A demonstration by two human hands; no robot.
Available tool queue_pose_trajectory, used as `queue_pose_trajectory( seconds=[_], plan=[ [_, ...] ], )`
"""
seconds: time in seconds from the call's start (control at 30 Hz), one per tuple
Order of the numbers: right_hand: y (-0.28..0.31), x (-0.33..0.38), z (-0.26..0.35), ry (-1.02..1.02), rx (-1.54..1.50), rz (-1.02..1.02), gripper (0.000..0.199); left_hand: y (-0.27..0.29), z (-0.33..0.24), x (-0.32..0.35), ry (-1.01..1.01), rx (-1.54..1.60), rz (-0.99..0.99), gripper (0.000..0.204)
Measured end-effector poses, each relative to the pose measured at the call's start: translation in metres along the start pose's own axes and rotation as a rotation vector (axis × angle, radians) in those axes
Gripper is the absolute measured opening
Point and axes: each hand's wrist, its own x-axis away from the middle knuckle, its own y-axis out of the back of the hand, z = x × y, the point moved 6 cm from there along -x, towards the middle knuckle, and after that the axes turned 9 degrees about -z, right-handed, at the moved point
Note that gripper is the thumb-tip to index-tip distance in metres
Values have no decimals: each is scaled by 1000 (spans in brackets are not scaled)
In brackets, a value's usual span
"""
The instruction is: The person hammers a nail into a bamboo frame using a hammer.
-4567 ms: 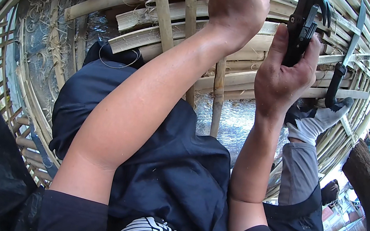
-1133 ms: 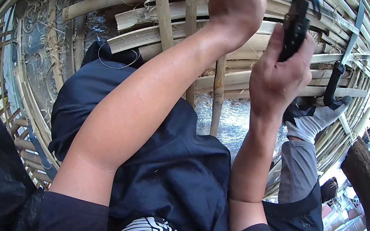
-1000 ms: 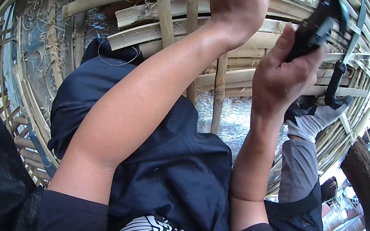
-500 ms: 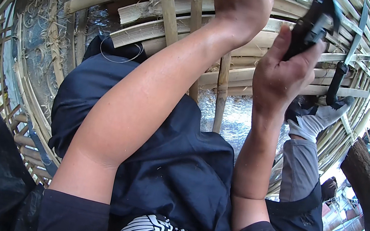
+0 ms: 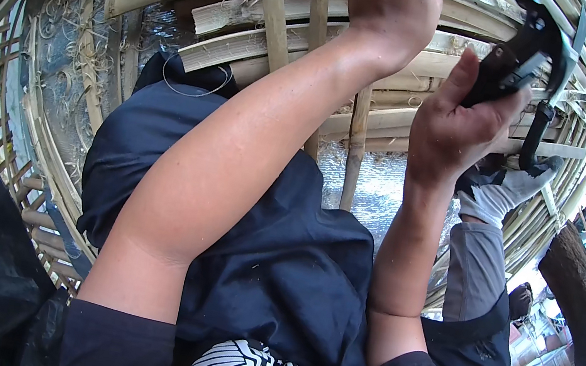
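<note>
My left hand is at the upper edge of the view, fingers curled closed. Its fingertips are cut off by the frame, so I cannot make out what they hold. To its right, my right hand grips a black hand tool with a curved jaw or frame and some metallic parts; its exact kind is unclear. Beneath both hands lie split bamboo strips, crossed by upright bamboo sticks. A long-bladed tool with a curved black handle rests beyond my right hand.
My right foot, in a white and black sock, sits beside the bamboo. Dark cloth covers my lap. A wire loop lies by my left knee. Shavings litter the left side. A thick log stands at the right.
My right hand and the black tool have shifted right and slightly down, the tool's curved part now showing more clearly. My left hand has moved a little to the right.
</note>
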Motion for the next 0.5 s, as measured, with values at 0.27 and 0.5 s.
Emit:
queue_pose_trajectory(
  seconds=[0.27, 0.5],
  plan=[
    [-5, -8, 12, 20, 16, 1, 28, -2, 3, -5, 10, -14, 13, 11],
    [2, -3, 13, 24, 12, -10, 27, 1, -1, 0, -7, -7, -33, 12]
  ],
)
